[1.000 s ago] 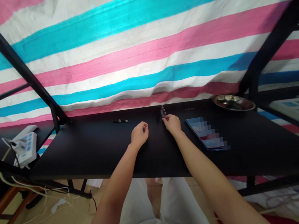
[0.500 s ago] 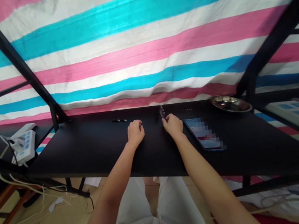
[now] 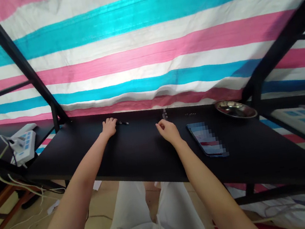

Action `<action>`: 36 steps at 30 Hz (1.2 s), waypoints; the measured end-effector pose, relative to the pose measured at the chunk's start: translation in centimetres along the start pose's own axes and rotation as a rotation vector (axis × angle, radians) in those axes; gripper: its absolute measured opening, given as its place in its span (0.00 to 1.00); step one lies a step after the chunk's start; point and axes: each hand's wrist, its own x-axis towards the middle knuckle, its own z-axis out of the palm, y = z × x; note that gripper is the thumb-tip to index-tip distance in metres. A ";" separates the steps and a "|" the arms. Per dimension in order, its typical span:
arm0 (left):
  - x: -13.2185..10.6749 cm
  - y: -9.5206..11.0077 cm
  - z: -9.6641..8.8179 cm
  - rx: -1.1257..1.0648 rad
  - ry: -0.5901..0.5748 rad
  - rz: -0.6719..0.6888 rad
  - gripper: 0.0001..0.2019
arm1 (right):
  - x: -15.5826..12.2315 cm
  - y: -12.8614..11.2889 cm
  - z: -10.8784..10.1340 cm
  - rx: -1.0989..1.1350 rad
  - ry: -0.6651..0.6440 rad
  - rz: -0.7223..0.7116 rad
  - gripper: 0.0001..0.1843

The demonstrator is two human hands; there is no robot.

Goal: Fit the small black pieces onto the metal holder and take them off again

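My left hand lies palm down on the black table, its fingers spread. Its fingertips reach the left end of a thin pen-like stick, black with a white part. Whether they touch it I cannot tell. My right hand is closed, thumb and forefinger brought together; anything pinched there is too small to make out. Just behind it a clear, knobbly string of bead-like pieces stands near the table's back edge. Several tiny pale bits lie in a row to its right.
A phone lies right of my right hand. Farther right, a shiny metal dish sits at the back. Black frame posts flank the table, and a striped sheet hangs behind. A power strip rests on the left-hand table.
My left hand has moved left to the pen-like stick, its fingers spreading. My right hand has drawn slightly left and towards me, away from the beaded string.
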 end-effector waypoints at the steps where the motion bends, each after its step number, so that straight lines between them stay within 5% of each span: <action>1: 0.1 -0.2 0.2 0.009 -0.012 0.020 0.17 | 0.0 0.0 0.0 0.005 -0.004 -0.007 0.12; 15: -0.6 -0.8 0.2 -0.034 0.024 0.072 0.11 | -0.1 -0.5 -0.1 0.058 -0.018 -0.024 0.13; 19: -1.6 1.7 -0.7 -0.133 0.135 0.142 0.10 | -0.2 -0.9 0.1 0.097 -0.023 -0.038 0.13; 28: -4.4 11.0 -2.0 -0.276 0.392 0.330 0.09 | -0.5 -2.4 0.6 0.341 -0.055 -0.026 0.20; 36: -5.0 12.2 0.4 -0.362 0.567 0.402 0.09 | -0.5 -2.7 0.7 0.350 -0.090 -0.065 0.19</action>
